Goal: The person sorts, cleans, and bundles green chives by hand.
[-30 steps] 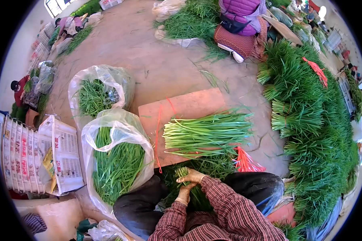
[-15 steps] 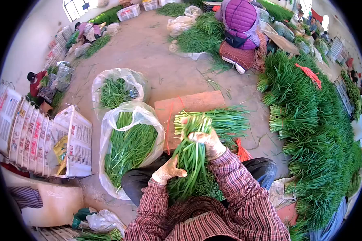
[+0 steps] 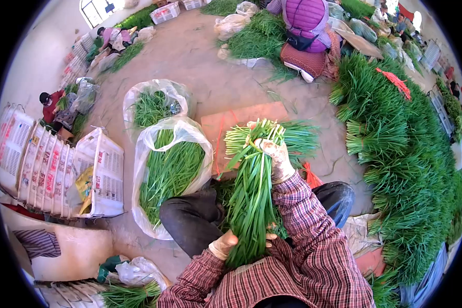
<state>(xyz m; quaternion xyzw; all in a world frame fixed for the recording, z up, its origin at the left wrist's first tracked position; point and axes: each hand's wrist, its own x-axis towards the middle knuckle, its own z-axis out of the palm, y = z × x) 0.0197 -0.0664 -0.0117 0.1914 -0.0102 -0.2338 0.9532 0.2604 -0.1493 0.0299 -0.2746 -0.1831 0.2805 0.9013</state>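
A bunch of long green stalks (image 3: 251,190) hangs upright in front of my body, pale ends up. My right hand (image 3: 276,156), in a pale glove, grips it near the pale ends. Around the lower leaves is my left hand (image 3: 230,245), its thumb on the near side and fingertips showing at the other edge. Behind the bunch, more cut stalks (image 3: 300,138) lie across a reddish board (image 3: 213,123). A red string (image 3: 219,149) crosses the board's left part, and red ties (image 3: 311,176) lie beside my right knee.
Two clear plastic bags (image 3: 137,192) of greens stand left of the board. White crates (image 3: 108,174) are stacked farther left. A long heap of green bundles (image 3: 395,169) lines the right. A person in a purple jacket (image 3: 307,20) sits ahead; others work at the far left.
The bunch has been raised and stands more upright. My right hand has moved up and slightly right with it, while my left hand has slid down to the leaf ends.
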